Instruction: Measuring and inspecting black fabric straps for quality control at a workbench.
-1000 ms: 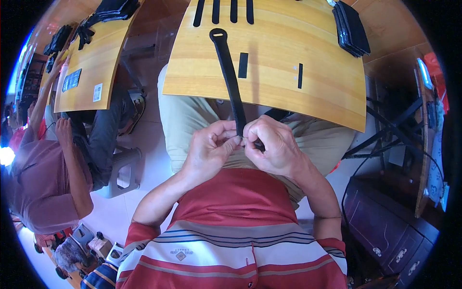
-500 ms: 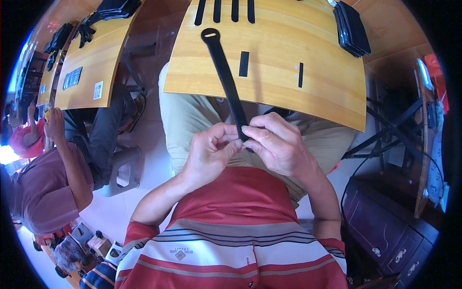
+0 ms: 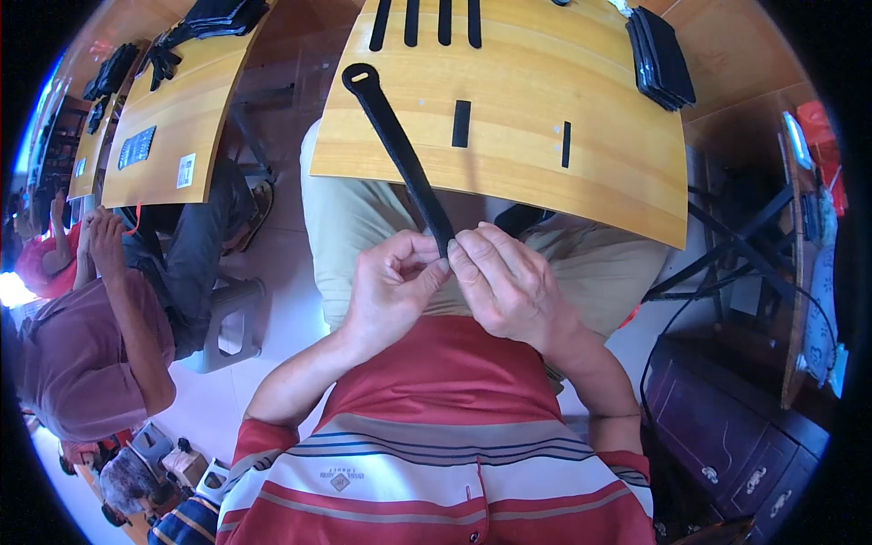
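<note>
A long black strap [image 3: 400, 150] with a rounded, slotted head slants up and left from my fingers, its head over the wooden table [image 3: 599, 191]. It looks like a hook-and-loop cable strap. My left hand [image 3: 392, 282] pinches its lower end between thumb and fingers. Against the left fingertips, my right hand [image 3: 509, 282] closes on the same end, and the fingers hide that part of the strap. Both hands are above my lap, just off the table's near edge. Behind the right hand shows a dark shape [image 3: 522, 218] that I cannot make out.
Several black straps [image 3: 445, 23] lie along the table's far side. Nearer are a short black strip [image 3: 461, 123] and a thinner one [image 3: 567, 143]. A stack of black pieces [image 3: 660, 59] is at the right edge. At left, another person [image 3: 100, 336] sits by a second table [image 3: 145, 186].
The strap's head has swung left and slightly down. My right hand has shifted a little left and turned its fingers more upward. The left hand has barely moved.
</note>
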The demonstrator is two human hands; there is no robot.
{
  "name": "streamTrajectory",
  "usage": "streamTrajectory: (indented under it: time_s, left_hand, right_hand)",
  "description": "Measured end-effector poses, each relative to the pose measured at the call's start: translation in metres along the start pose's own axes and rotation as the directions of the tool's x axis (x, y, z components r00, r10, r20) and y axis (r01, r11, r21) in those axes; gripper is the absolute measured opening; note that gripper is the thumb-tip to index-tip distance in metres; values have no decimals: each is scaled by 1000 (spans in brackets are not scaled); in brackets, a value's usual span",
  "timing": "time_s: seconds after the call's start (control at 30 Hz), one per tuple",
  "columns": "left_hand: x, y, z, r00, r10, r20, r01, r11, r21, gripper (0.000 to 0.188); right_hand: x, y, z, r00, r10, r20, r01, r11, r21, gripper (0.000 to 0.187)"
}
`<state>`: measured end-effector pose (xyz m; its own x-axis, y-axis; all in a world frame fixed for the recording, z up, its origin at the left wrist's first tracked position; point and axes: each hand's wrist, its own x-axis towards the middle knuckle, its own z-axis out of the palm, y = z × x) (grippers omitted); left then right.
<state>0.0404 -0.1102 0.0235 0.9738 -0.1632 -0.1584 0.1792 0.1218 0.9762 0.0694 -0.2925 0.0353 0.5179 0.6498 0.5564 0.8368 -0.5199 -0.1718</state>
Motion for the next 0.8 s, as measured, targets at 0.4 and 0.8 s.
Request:
streamTrajectory:
  time_s: [0.4,0.8]
  left_hand:
    - [-5,-11,2,999,-26,-21,26,999,33,11]
    - [-1,9,-6,994,-47,101,51,998,-35,14]
  right_hand:
    - [-9,1,17,994,-31,-105,24,998,-63,17]
    - [-5,12,11,998,-21,-55,28,993,118,14]
